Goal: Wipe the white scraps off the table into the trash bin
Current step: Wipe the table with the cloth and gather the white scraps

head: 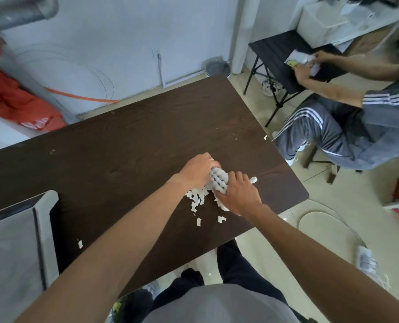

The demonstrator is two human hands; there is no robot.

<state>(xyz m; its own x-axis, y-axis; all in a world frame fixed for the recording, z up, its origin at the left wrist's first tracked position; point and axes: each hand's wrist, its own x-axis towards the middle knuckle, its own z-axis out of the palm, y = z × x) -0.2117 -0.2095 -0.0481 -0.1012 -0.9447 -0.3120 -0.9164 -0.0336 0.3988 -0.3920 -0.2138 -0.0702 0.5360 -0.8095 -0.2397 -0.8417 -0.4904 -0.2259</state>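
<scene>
Head view: both hands bunched on a cloth over the scrap pile.
Left hand point(197, 170) and right hand point(238, 193) are closed on a white dotted cloth point(218, 180), pressed on the dark table point(123, 145), likely to corral scraps. White scraps point(197, 198), small torn bits, sit beside the hands, strays toward the near edge. Can't make out a trash bin.

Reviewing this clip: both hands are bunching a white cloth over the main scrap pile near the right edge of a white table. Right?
Not quite. The head view shows the table is dark brown wood, not white. The rest holds: the left hand and right hand bunch the white cloth over the scrap pile near the right edge.
</scene>
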